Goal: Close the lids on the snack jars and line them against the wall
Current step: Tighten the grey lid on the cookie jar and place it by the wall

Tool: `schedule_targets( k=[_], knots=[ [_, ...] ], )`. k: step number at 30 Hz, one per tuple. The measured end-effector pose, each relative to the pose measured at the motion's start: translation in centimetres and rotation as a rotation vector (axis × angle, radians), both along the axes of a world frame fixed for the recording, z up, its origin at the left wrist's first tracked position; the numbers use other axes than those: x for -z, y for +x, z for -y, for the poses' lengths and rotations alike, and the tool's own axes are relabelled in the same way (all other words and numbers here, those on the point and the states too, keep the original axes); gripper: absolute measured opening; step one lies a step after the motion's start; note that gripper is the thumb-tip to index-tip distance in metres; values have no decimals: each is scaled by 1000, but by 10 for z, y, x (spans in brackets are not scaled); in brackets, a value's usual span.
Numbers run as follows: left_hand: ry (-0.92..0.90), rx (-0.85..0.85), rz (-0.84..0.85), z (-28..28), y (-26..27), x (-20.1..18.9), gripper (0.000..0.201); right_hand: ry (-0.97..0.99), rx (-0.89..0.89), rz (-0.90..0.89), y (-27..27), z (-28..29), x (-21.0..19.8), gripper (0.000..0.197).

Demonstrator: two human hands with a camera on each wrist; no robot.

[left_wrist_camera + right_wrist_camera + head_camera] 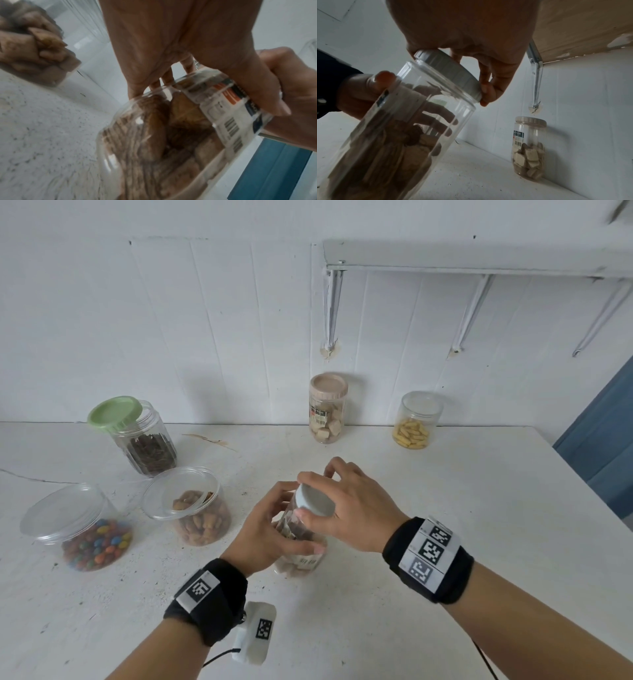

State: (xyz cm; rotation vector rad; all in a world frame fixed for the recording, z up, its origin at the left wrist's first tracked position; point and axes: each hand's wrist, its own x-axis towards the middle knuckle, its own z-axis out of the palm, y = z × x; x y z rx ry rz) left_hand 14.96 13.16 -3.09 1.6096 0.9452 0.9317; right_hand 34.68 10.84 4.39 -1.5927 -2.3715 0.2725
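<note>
Head view, from left to right: a jar of colourful candies (pixel 89 537) is seen at the left edge of the white table (pixel 445 525), with a clear lid lying on top. Behind it, a jar of dark snacks (pixel 147 445) is topped by a green lid (pixel 114 412) that sits tilted, not shut. Just beside these, a jar of brown snacks (pixel 198 513) is seen with a clear lid (pixel 180 493) leaning on its mouth.

In the middle, a tall clear jar (pixel 298 549) is tipped over the table. Its body is gripped by the left hand (pixel 265 530), fingers wrapped round the label (pixel 229 115). Its white lid (pixel 315 499) is pinched at the rim by the curled fingers of the right hand (pixel 356 508). Brown biscuits (pixel 154 142) are seen inside.

Farther right, a jar with a beige lid (pixel 328 409) and a jar of yellow snacks (pixel 416 421) are stood against the wall (pixel 239 320), well apart. A shelf (pixel 479 256) is fixed above them.
</note>
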Motion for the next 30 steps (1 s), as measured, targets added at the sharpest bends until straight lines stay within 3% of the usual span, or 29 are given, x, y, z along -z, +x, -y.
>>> schedule_targets(
  k=[30],
  knots=[
    [-72, -79, -41, 31, -22, -13, 84, 129, -4, 104, -45, 4, -4, 49]
  ],
)
